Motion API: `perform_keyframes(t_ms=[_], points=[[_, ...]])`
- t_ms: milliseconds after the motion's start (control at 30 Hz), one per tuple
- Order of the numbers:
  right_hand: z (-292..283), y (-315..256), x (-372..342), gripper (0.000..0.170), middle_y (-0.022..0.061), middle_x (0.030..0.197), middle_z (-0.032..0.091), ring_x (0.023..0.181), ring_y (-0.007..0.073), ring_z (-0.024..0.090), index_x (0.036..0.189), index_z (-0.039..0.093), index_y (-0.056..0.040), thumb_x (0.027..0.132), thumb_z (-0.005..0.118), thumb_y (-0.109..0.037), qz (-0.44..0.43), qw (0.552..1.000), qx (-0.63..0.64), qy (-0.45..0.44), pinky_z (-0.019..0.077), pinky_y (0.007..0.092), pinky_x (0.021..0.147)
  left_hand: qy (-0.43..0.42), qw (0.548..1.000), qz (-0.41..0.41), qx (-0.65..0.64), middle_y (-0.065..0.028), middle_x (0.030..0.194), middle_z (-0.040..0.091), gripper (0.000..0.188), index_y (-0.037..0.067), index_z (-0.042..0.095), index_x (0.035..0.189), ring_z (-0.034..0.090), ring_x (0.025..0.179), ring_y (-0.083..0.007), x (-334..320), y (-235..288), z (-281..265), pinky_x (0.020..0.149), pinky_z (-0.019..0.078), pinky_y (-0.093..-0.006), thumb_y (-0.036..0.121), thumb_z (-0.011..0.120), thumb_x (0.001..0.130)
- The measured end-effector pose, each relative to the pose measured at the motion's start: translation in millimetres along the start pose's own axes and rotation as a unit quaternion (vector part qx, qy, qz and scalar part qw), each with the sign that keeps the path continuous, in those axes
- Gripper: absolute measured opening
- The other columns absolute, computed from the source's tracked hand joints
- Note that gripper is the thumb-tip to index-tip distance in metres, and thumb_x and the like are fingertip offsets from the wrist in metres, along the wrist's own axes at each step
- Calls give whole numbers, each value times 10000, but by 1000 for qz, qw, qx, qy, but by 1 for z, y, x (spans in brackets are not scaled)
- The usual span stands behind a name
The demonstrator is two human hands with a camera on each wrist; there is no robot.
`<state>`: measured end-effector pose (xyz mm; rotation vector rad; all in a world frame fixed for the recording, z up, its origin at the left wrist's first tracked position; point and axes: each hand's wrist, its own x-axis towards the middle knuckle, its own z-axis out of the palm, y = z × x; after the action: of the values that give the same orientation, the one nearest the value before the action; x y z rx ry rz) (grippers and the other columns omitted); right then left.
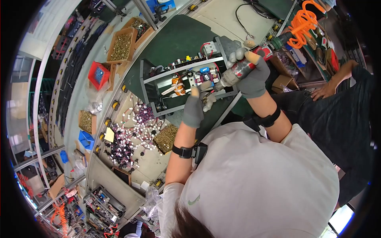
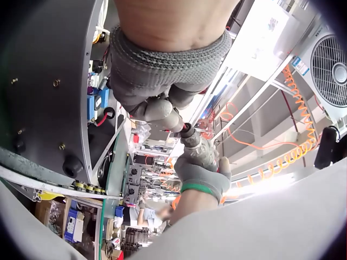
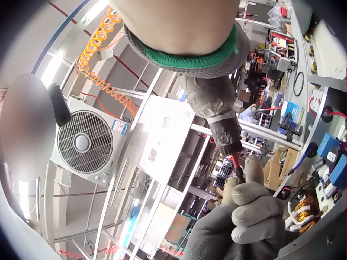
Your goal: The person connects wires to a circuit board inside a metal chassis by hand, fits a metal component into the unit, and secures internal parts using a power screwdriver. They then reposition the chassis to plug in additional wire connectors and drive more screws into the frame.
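Both hands wear grey gloves with pale fingertips. My right hand (image 1: 256,79) grips a tape-wrapped air screwdriver (image 1: 233,75), its orange coiled hose running off at the upper right. At the driver's tip, my left hand (image 1: 193,112) curls its thumb and fingers around the bit (image 3: 235,161), which shows red with a dark end in the right wrist view. Whether a screw sits on that end I cannot tell. Both hands are over the near right side of an open grey metal chassis (image 1: 183,68). Inside it are circuit boards, a copper coil (image 1: 179,88) and blue components (image 1: 204,70).
Left of the chassis lies a heap of white-tipped cable connectors (image 1: 133,129) beside a box of screws (image 1: 166,139). Farther left stand cardboard screw bins (image 1: 121,45), a red bin (image 1: 98,75) and a blue bin (image 1: 86,139). Another person's arm (image 1: 337,81) is close on the right.
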<state>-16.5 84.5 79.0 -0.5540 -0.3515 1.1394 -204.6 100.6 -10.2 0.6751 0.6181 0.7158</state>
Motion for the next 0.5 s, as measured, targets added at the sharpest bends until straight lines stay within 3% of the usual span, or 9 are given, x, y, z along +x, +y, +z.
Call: perform_keyframes(t_ms=[67,100,133,200,233,300,400,467,500], points=[[-3,-3,1,167,88,760,512,746,228,513,772,524,-25,777,492,-188,-13,1000,9,-5,420,331,719,110,979,-166,-39,-53,736,584,417,18,596,1047,485,568,-97,20,-3,-31,511,383,-214,399,485,919],[-3,-4,2,164,89,759,513,744,226,511,773,524,-22,779,493,-182,-27,999,18,-11,418,329,717,199,962,34,183,-24,722,573,390,22,611,962,500,589,-109,28,-9,-24,542,413,-252,392,504,906],[-3,-5,3,164,89,759,513,744,226,511,773,524,-22,779,493,-182,-27,999,19,-10,418,329,717,261,867,120,407,-31,729,589,365,30,602,927,565,639,-169,32,-6,-27,577,441,-305,386,539,874],[-3,-8,3,156,91,747,511,733,224,508,765,525,-20,773,500,-173,-37,999,4,27,414,324,707,323,655,47,681,-63,769,615,288,52,606,909,615,732,-229,36,37,7,603,467,-342,327,579,830],[-6,-8,3,156,91,747,511,733,224,508,765,525,-20,773,500,-173,-38,999,3,30,414,324,707,320,656,46,682,-63,769,615,288,52,606,909,615,732,-229,45,39,2,603,467,-342,327,579,830],[-17,-7,7,300,101,787,525,754,255,521,1076,487,-63,790,504,-152,-47,999,-18,20,458,406,698,215,536,49,815,-82,825,628,199,83,613,903,621,773,-276,65,41,-11,629,485,-378,251,575,804],[-30,-3,9,319,95,782,521,749,250,520,1085,477,-60,784,520,-159,-67,997,17,-22,457,398,695,142,469,39,871,-83,815,622,165,101,616,891,621,771,-278,77,38,-16,639,494,-395,223,561,793],[-36,-2,11,324,94,781,520,745,246,518,1081,475,-59,780,528,-165,-71,997,-2,-4,455,393,699,133,477,13,869,-96,863,634,169,123,626,898,624,800,-288,76,31,-12,667,493,-400,238,542,807],[-39,-1,14,328,93,779,519,740,241,516,1077,474,-57,776,536,-171,-72,997,-22,5,453,388,704,141,521,-49,840,-105,902,637,188,123,629,910,624,825,-298,76,29,-7,690,493,-400,256,528,821]])
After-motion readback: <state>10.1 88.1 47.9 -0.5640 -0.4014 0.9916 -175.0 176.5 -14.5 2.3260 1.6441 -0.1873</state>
